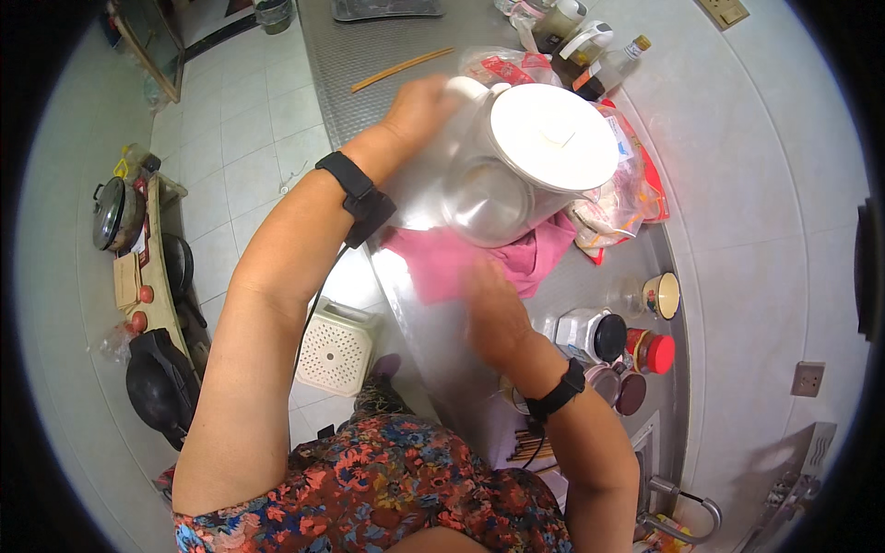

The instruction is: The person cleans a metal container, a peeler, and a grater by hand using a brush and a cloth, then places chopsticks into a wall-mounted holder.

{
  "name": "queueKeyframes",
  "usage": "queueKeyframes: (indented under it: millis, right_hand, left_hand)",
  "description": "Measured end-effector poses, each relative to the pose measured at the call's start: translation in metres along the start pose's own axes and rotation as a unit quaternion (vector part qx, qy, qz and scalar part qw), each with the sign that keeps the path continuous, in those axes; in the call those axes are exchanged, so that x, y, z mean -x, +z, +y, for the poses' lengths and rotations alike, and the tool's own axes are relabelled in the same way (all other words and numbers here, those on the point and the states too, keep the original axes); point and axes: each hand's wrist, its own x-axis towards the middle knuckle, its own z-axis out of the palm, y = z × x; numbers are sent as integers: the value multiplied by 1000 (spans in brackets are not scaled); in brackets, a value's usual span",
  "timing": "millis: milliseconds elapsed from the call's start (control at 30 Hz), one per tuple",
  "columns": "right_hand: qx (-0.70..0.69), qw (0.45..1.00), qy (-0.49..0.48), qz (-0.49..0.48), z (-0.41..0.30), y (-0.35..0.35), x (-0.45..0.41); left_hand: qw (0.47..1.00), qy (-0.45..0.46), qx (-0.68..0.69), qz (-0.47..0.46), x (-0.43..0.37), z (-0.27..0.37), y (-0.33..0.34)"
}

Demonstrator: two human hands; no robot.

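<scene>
A clear pitcher (pixel 484 200) with a white lid (pixel 553 137) and a white handle (pixel 470 88) stands tilted in view on the steel counter. My left hand (pixel 423 107) is at the handle, its fingers curled and partly blurred. A pink cloth (pixel 435 266) lies bunched against the pitcher's base. My right hand (pixel 496 311) is blurred by motion at the cloth's near edge; whether it grips the cloth is unclear. Both wrists wear black straps.
Chopsticks (pixel 402 69) lie beyond my left hand. Bottles (pixel 612 69) and plastic food bags (pixel 615 186) line the wall side. Lidded jars (pixel 591 335), a small cup (pixel 662 295) and a faucet (pixel 705 518) are at the right. A plastic stool (pixel 335 352) stands on the floor.
</scene>
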Motion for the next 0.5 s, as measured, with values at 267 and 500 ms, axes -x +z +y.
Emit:
queueKeyframes:
  millis: [267, 500]
  right_hand:
    - [-20, 992, 67, -104, -18, -28, -3]
    - [36, 975, 171, -137, -6, -60, -5]
  left_hand:
    - [1000, 5, 18, 7, -1, -11, 0]
    - [998, -3, 66, 15, 3, -13, 2]
